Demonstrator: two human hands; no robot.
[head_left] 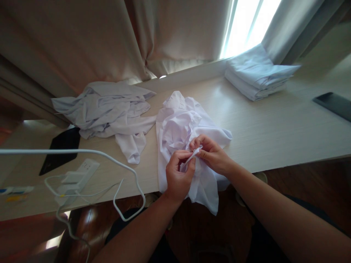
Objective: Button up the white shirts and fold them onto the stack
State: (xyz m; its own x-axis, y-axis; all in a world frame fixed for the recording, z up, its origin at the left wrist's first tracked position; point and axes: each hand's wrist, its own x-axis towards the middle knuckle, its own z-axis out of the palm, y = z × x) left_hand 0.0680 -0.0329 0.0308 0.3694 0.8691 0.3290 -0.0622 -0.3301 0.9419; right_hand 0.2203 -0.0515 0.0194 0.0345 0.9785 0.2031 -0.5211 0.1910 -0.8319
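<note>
A white shirt lies bunched on the table in front of me, its collar toward the curtain and its lower part hanging over the near edge. My left hand pinches a folded edge of the shirt between thumb and fingers. Close beside it, my right hand is closed on the same strip of cloth, with thumb and forefinger pressed together. Both hands hold the strip slightly raised above the rest of the shirt. Whether a button sits between the fingers is too small to tell.
Another crumpled white garment lies to the left, touching the shirt. Folded white clothes are stacked at the back right, near a dark phone-like object. A power strip, a white cable and a black flat object occupy the left side.
</note>
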